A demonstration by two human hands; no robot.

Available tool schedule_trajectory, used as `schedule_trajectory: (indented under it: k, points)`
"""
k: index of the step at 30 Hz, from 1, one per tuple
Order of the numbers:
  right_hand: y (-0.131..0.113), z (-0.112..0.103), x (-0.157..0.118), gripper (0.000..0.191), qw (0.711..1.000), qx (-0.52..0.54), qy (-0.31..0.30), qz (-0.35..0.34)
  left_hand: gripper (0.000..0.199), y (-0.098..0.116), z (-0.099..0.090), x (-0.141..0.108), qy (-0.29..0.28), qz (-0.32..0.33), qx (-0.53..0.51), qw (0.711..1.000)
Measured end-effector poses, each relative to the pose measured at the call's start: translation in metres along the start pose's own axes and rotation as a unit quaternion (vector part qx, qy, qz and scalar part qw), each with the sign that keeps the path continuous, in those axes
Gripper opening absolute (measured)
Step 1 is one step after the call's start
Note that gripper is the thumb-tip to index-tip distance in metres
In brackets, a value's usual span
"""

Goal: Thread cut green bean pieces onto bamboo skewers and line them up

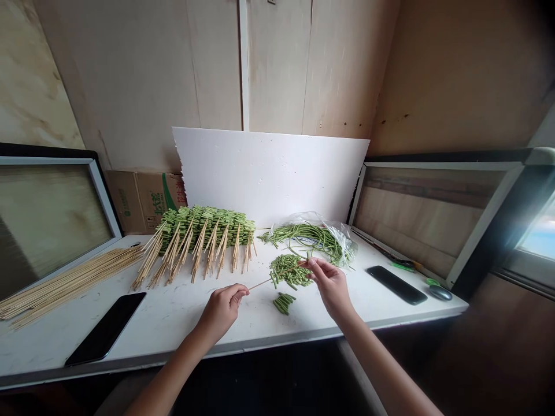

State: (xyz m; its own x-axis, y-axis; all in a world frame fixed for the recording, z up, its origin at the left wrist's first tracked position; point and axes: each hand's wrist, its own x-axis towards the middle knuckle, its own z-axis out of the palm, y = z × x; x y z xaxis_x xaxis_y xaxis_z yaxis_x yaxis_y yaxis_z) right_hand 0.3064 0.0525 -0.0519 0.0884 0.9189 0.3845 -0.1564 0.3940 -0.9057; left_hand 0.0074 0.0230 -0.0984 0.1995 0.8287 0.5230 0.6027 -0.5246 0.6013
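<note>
My left hand (225, 306) is closed in a pinch on the near end of a thin bamboo skewer (259, 284), which slants up to the right. Near its far end, my right hand (327, 283) pinches a short cut piece of green stalk (308, 256). Beneath the skewer lies a loose pile of cut green stalk pieces (286, 267), and a small neat cluster of pieces (284, 303) sits closer to me. Whether the stalks are long beans or garlic scapes, I cannot tell.
Stacked filled skewers (203, 228) stand left, handles towards me. Bare skewers (73, 283) and a black phone (106, 329) lie beside them. Behind the pile, uncut stalks (303, 234) rest in a plastic bag. Another phone (396, 284) and a mouse (440, 293) are right; a white foam board (269, 173) stands behind.
</note>
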Motion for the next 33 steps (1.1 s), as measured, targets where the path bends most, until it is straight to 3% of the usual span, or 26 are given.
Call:
schedule_trajectory:
  k: [23, 29, 33]
  points:
    - [0.006, 0.022, -0.017, 0.028, 0.999, 0.008, 0.032, -0.015, 0.024, -0.012, 0.009, -0.005, 0.009, 0.013, 0.019, 1.0]
    - [0.016, 0.037, -0.031, 0.025, 0.999, -0.032, -0.027, -0.019, 0.026, 0.002, 0.015, -0.005, 0.002, 0.015, -0.021, 1.0]
    - [0.017, 0.041, -0.032, 0.026, 1.0, 0.0, -0.026, -0.002, 0.027, 0.01, 0.012, -0.003, 0.02, 0.015, -0.027, 0.999]
